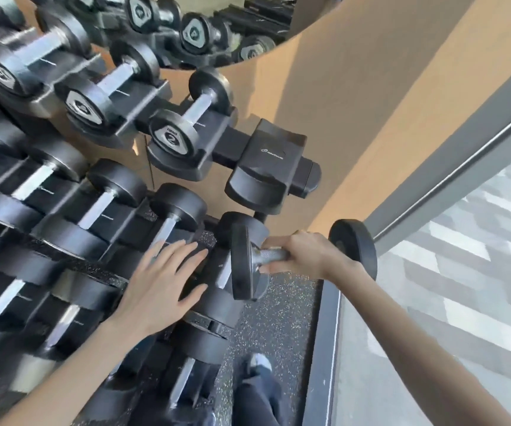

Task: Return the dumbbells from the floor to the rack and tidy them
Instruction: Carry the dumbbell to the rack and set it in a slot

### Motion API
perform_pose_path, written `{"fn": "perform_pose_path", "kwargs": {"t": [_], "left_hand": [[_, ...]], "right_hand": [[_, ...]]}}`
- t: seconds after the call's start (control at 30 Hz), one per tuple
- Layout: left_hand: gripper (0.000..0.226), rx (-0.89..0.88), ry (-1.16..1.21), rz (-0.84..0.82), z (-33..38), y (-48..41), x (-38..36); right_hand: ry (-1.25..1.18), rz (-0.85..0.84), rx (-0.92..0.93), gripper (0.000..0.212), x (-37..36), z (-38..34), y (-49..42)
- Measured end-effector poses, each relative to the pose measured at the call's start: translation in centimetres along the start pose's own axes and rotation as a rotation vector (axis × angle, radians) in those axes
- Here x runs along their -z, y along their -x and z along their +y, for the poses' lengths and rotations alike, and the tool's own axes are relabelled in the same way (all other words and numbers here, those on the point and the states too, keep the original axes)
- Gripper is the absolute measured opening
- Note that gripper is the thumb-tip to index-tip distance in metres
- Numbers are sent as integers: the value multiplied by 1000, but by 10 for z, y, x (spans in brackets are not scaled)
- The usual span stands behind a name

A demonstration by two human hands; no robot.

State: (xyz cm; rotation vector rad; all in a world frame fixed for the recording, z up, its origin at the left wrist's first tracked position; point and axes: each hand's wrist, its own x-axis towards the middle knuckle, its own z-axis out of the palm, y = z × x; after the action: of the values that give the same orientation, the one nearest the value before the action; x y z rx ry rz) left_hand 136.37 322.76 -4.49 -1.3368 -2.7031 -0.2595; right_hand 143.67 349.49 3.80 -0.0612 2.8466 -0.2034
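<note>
My right hand grips the metal handle of a small black dumbbell, held in the air just right of the rack's right end. My left hand hovers flat with fingers spread over the middle tier of the rack. Under it lies a racked dumbbell. Another dumbbell sits at the right end of that tier, right behind the one I hold. On the top tier the rightmost cradle holds a dumbbell marked 2.
The three-tier black rack is filled with several black dumbbells running to the left. A tan wall and round mirror stand behind it. Speckled rubber floor lies below, with my leg and shoe. A patterned carpet lies to the right.
</note>
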Motion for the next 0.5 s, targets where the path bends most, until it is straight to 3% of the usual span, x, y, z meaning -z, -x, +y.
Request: {"fn": "perform_pose_path", "kwargs": {"t": [0.2,0.5], "left_hand": [[58,208,-30,20,29,-52,-10],[59,503,-101,1,62,-137,-11]], "right_hand": [[159,-18,269,52,35,75,-81],[196,-109,571,40,114,135,-191]]}}
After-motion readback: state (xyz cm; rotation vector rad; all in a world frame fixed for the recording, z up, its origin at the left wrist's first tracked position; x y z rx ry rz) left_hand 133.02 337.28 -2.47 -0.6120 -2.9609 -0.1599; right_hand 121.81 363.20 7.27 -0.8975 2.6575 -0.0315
